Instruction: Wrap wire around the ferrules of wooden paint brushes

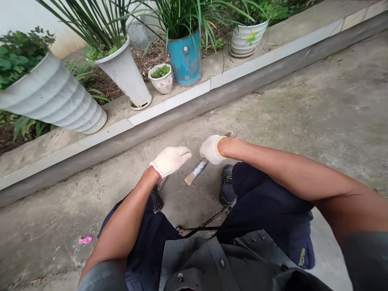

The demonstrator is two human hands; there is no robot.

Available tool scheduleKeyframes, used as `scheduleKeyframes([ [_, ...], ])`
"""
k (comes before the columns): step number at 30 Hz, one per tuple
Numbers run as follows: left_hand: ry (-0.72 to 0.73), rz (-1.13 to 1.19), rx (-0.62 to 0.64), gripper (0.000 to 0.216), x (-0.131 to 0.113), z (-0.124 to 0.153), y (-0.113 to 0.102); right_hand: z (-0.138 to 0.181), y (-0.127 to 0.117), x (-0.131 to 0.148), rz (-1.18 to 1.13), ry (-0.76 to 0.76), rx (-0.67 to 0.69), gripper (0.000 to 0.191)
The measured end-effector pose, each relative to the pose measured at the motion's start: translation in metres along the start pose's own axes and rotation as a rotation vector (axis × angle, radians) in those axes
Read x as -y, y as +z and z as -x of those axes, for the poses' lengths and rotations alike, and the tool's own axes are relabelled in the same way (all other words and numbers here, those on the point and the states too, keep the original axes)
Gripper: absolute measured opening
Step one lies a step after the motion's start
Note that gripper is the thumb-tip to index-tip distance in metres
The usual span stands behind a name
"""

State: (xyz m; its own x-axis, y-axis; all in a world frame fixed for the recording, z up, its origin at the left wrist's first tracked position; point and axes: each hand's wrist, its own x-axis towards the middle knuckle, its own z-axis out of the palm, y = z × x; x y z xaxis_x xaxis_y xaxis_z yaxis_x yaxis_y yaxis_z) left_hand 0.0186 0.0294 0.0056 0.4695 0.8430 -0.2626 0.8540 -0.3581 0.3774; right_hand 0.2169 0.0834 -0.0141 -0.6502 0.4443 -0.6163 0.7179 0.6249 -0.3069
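While closed left hand [171,160] pinches thin strand [196,159], curled right hand [210,149] grips wooden stick [190,179]; coil [199,167] covers part, tip bare, span unwound.

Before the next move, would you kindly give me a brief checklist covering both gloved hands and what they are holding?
1. Left hand in a white knit glove pinching the thin grey strand: ok.
2. Right hand in a white knit glove gripping the flat light-brown wooden strip: ok.
3. Strand running straight from the left fingertips to the silvery winding around the strip: ok, no visible slack.
4. Underside of the winding even: cannot tell, hidden from view.
5. Small bright-pink object on the grey concrete ground apart from both hands: ok.
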Motion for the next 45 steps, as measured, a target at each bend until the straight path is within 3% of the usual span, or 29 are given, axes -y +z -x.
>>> scheduleKeyframes([
  [3,-0.017,0.15,0.046,0.04,0.004,0.006,-0.005,0.019,-0.01,-0.003,-0.028,-0.193,0.126,0.023],
  [5,-0.03,0.253,0.062,0.043,0.006,0.01,-0.006,0.031,-0.02,-0.007,-0.179,-0.226,0.059,0.026],
  [10,-0.075,0.464,0.04,0.049,0.001,0.008,0.005,0.035,-0.042,-0.009,-0.414,0.023,-0.371,0.034],
  [13,-0.062,0.532,0.102,0.039,-0.004,0.003,0.015,0.024,-0.048,-0.015,-0.298,0.208,-0.55,0.037],
  [15,-0.076,0.488,0.121,0.035,-0.006,0.001,0.02,0.015,-0.047,-0.022,-0.144,0.336,-0.589,0.035],
  [18,-0.103,0.365,0.075,0.036,-0.005,0.0,0.019,0.001,-0.038,-0.031,0.058,0.458,-0.489,0.033],
  [22,-0.072,0.162,-0.011,0.037,-0.001,0.002,0.008,-0.012,-0.018,-0.029,0.169,0.414,-0.29,0.036],
  [26,-0.005,0.011,-0.041,0.037,0.006,0.004,-0.006,-0.007,-0.007,-0.014,0.239,0.212,-0.108,0.031],
  [30,-0.047,0.071,-0.048,0.04,0.015,0.006,-0.011,0.014,-0.011,-0.006,0.115,-0.098,0.084,0.018],
  [33,-0.064,0.16,-0.014,0.042,0.02,0.006,-0.007,0.029,-0.02,-0.009,-0.071,-0.225,0.006,0.02],
  [37,-0.046,0.236,0.002,0.04,0.014,0.005,0.006,0.033,-0.036,-0.016,-0.32,-0.062,-0.301,0.032],
  [40,-0.03,0.29,0.013,0.038,0.004,0.004,0.014,0.021,-0.044,-0.023,-0.23,0.173,-0.506,0.037],
  [42,-0.028,0.303,0.03,0.033,-0.002,0.003,0.018,0.011,-0.043,-0.027,-0.083,0.321,-0.562,0.035],
  [45,-0.025,0.233,0.044,0.032,-0.005,0.002,0.019,-0.002,-0.034,-0.029,0.076,0.475,-0.486,0.034],
])
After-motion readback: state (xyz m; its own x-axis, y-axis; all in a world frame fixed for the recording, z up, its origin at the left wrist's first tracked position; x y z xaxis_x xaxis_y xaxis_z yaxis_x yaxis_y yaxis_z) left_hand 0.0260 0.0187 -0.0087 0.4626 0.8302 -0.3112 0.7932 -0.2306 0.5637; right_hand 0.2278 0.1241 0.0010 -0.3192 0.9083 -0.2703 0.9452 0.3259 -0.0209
